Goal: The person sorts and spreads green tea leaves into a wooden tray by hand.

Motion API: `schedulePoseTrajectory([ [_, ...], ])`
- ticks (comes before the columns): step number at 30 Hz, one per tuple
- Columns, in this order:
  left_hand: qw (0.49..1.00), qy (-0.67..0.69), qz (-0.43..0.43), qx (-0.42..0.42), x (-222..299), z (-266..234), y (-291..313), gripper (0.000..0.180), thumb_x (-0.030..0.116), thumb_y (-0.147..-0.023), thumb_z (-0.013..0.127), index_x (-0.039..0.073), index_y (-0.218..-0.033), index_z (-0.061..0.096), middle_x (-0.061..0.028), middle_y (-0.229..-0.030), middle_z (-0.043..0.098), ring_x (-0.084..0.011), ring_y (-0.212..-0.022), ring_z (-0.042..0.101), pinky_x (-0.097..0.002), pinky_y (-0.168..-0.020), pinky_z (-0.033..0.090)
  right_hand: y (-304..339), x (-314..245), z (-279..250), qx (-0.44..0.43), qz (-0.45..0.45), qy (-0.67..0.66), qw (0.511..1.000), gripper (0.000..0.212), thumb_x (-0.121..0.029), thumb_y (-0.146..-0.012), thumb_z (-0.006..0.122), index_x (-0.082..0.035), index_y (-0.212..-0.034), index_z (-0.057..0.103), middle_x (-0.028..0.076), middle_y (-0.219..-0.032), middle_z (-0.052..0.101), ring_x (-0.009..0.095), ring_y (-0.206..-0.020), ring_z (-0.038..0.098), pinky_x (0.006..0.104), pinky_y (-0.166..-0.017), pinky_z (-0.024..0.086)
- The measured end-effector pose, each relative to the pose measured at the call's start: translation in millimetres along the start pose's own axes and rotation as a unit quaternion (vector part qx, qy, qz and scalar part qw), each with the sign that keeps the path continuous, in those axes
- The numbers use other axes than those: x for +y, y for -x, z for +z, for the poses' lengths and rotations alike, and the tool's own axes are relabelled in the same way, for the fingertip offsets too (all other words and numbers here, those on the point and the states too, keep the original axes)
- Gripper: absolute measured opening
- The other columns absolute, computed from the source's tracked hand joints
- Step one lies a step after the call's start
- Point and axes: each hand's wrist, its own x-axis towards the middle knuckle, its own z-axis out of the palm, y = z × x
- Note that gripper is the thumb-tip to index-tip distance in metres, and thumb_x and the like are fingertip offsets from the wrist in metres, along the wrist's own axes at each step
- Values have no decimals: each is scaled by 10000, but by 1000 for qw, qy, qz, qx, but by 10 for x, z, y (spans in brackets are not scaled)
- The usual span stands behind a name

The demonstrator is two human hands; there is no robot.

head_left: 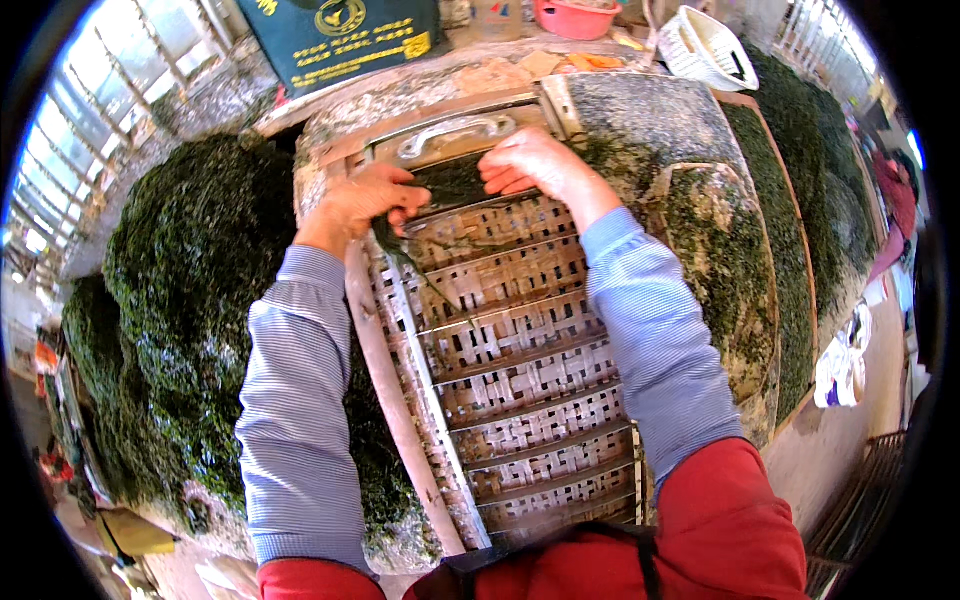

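A woven bamboo rack [520,350] with crosswise slats stretches away from my body. At its far end, dark green seaweed-like strands [455,185] lie in a band below a pale curved handle [455,133] on a wooden frame. My left hand [365,203] is closed at the left end of that band, and some strands trail from its fingers onto the weave. Over the right end of the band is my right hand [535,168], its fingers stretched out and slightly bent, with nothing seen gripped in them.
A big heap of dark green strands [190,300] rises at the left. Green-covered boards [720,250] stand at the right. Behind the frame are a dark green printed bag [340,45], a pink basin [580,18] and a white basket [705,50]. Another person's red sleeve [893,200] shows far right.
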Motion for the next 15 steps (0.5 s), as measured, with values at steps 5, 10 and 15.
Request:
schedulePoseTrajectory([
  [5, 987, 91, -58, 121, -446, -653, 609, 152, 142, -886, 558, 43, -773, 577, 17, -572, 492, -48, -381, 412, -246, -462, 479, -31, 1, 140, 57, -6, 65, 996, 320, -261, -817, 655, 32, -944, 644, 117, -840, 671, 176, -722, 671, 281, -629, 540],
  [10, 713, -421, 18, 561, -669, -355, 605, 368, -30, -656, 562, 108, -979, 673, -57, -967, 601, -289, -999, 530, -432, -847, 442, -66, 265, 324, 267, -263, 432, 820, 166, -156, -742, 570, -26, -701, 665, 181, -690, 639, 313, -656, 651, 398, -598, 529],
  [15, 676, -504, 304, 443, -290, 696, 280, 225, 141, -812, 544, 65, -995, 649, -59, -1103, 573, -278, -1167, 449, -464, -971, 330, 44, 267, 440, 274, -303, 423, 809, 141, -138, -730, 583, -45, -797, 666, 166, -781, 637, 340, -727, 626, 423, -669, 509],
])
